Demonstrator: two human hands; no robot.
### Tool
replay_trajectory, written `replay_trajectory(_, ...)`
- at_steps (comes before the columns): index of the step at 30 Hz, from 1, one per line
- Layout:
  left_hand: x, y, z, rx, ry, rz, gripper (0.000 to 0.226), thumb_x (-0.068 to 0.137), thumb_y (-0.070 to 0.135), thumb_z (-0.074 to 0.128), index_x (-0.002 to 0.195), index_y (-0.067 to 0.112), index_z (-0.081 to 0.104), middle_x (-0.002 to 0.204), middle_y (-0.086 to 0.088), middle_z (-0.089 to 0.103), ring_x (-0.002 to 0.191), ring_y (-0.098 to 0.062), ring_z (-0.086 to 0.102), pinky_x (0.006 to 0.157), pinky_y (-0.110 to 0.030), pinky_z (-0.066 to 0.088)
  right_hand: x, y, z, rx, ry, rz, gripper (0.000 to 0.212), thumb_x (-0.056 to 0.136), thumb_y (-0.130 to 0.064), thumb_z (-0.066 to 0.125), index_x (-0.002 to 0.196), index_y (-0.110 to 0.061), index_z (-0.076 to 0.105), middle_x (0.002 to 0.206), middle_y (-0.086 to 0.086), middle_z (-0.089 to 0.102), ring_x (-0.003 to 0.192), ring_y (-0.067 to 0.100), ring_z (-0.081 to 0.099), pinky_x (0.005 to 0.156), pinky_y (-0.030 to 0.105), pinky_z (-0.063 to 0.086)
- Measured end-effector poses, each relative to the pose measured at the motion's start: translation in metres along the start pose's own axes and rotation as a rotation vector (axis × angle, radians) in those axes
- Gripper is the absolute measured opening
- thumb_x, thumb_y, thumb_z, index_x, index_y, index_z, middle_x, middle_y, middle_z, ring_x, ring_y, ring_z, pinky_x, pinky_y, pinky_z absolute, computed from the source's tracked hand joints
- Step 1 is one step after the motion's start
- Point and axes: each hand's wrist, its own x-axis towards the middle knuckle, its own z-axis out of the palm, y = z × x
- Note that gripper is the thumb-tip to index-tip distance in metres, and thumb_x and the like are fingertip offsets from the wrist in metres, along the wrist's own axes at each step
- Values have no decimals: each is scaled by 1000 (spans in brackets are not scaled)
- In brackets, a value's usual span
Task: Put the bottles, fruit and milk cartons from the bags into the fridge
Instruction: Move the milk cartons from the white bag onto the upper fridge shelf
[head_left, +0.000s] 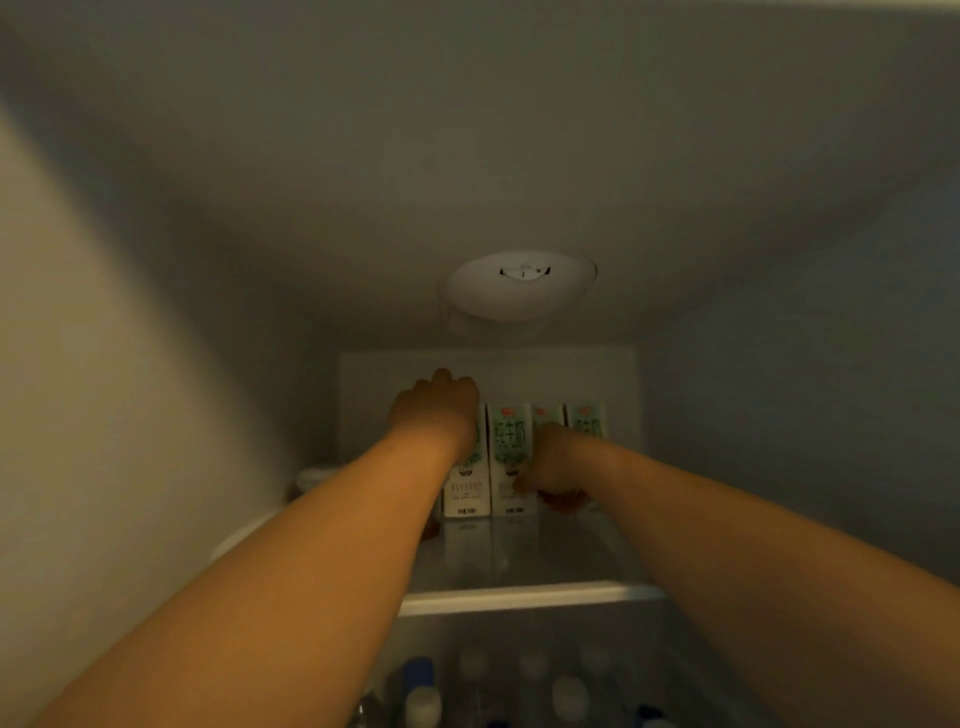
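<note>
Our left hand (436, 410) clenches the 11 o'clock milk carton (467, 488), likely to square it up; of our right hand (551, 462) we cannot tell

Home fridge (519, 156), milk cartons (511, 452) (bottles (423, 701) below)

The white plastic fridge lining (130, 364) is looking smooth and matt across its walls and ceiling. A round white plastic lamp cover (519, 291) is showing a smooth, slightly glossier face. The white and green paperboard milk cartons (511, 457) are showing smooth printed sides with a faint sheen. The clear glass shelf (550, 558) under them is looking glossy and is mirroring their fronts. Its white plastic front trim (530, 597) is catching a soft shine. Below, clear plastic bottles with white and blue caps (569, 696) are appearing blurred, their finish unclear.
</note>
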Motion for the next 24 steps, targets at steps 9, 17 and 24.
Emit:
replay_trajectory(9, -48, 7, -1, -15, 267, 6, 68, 99, 48, 44, 158, 26, 18, 167, -8, 11, 153, -34, 4, 123, -53, 6, -46, 8, 0, 99, 374, -107, 58, 86, -37, 61, 137, -15, 43, 135, 16, 52, 119, 37, 54, 98, 38, 49)
replay_trajectory(17, -129, 11, -1, -122, 358, 61, 68, 96, 55, 45, 156, 29, 24, 166, -7, 16, 152, -34, 8, 121, -54, 14, -138, 29, 16, -174, 497, -244, 63, 98, -45, 43, 153, -26, 19, 156, 10, 30, 140, 36, 29, 110, 54, 34)
replay_trajectory(24, -221, 15, 18, -168, 252, -34, 62, 102, 53, 32, 158, 29, 18, 167, -4, 15, 153, -28, 9, 124, -50, 12, -216, 51, 50, -351, 399, -220, 64, 101, -60, 18, 157, -30, 11, 166, 4, 9, 152, 30, 5, 119, 58, 4)
